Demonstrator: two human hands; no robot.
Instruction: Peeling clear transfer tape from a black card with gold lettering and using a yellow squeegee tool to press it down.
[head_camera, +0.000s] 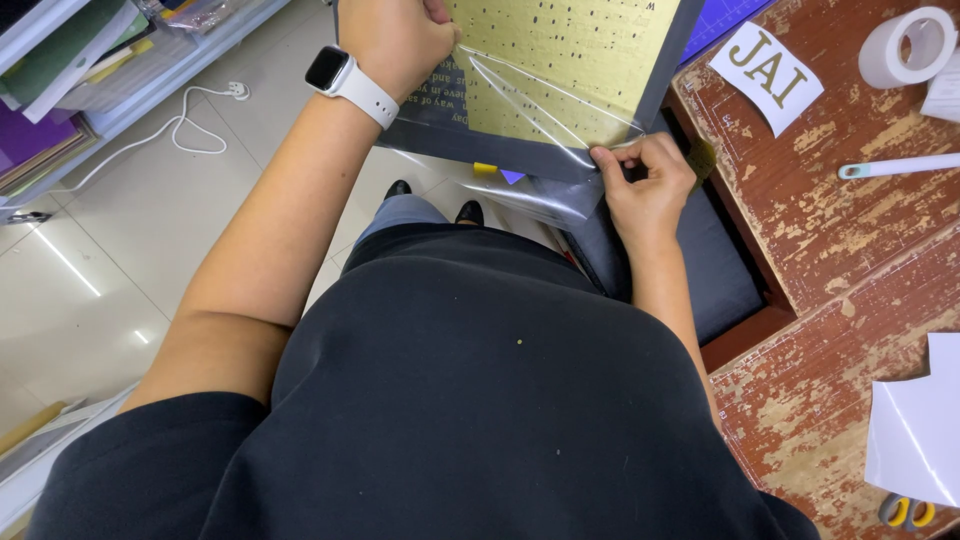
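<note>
My left hand (395, 40), with a white smartwatch (345, 82) on its wrist, presses on a dark grey board (530, 150) that carries a gold sheet (560, 60) dotted with small cut-out marks. My right hand (645, 180) pinches the corner of a clear film (540, 95) at the board's lower right edge. The film is lifted off the gold sheet and stretches in creases between both hands. The board hangs over the edge of the worn red wooden table (830, 230).
On the table lie a roll of white tape (905, 45), a white card with cut letters (765, 75), a white-handled tool (900, 165), white paper (920, 420) and yellow-handled scissors (905, 512). Shelves with papers (70, 70) and a white cable (190, 125) stand on the left.
</note>
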